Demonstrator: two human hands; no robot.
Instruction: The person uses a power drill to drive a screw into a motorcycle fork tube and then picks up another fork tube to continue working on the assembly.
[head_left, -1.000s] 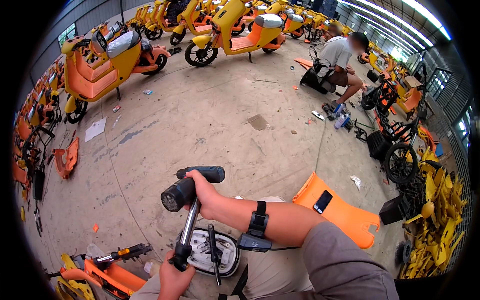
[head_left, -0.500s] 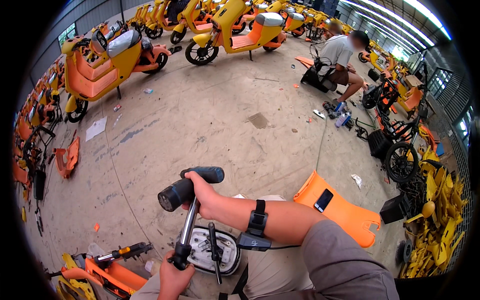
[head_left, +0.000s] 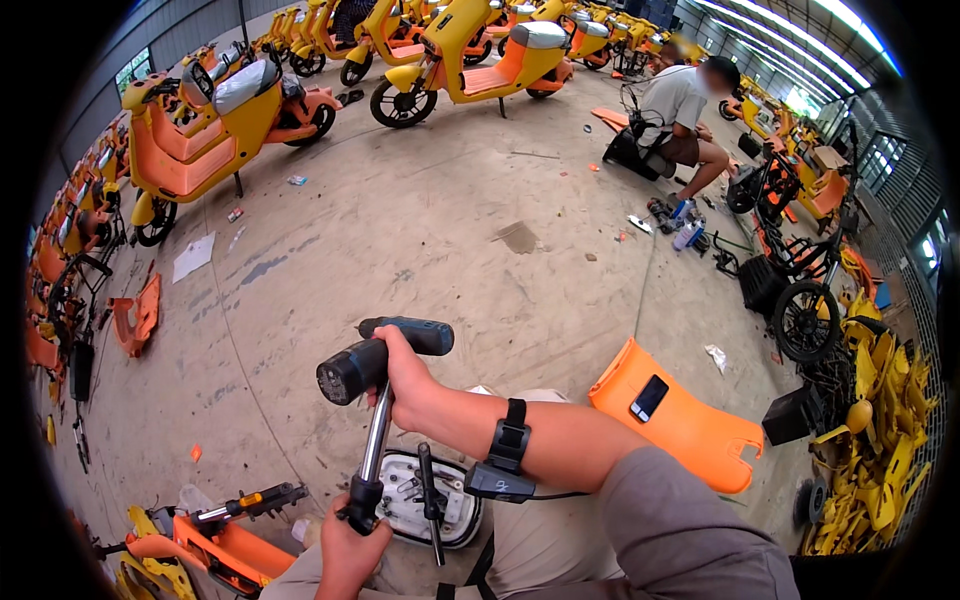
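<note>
My right hand [head_left: 400,375] is closed around the handle of a dark cordless drill [head_left: 425,336], its battery end [head_left: 350,374] pointing left. Below it, slanting down to my left hand [head_left: 350,552], runs a chrome tube with a black lower end [head_left: 373,452], which looks like a scooter fork leg. My left fingers wrap the black end. The tube's upper end meets the drill and right hand; the exact contact is hidden. Beside it on the floor sits a white tray-like piece with a black rim [head_left: 462,528], holding small metal parts. A black T-shaped rod [head_left: 429,500] lies across it.
An orange panel [head_left: 690,430] carries a phone [head_left: 650,397] at my right. Partly stripped orange-yellow bodywork [head_left: 235,545] lies at lower left. Yellow plastic scraps [head_left: 870,470] pile up far right. A seated person [head_left: 675,110] works beyond, near a bare scooter frame [head_left: 800,220]; yellow scooters [head_left: 500,65] stand behind.
The drill and my right hand have risen slightly, and the drill has turned a little. My left hand keeps its grip on the tube's black end.
</note>
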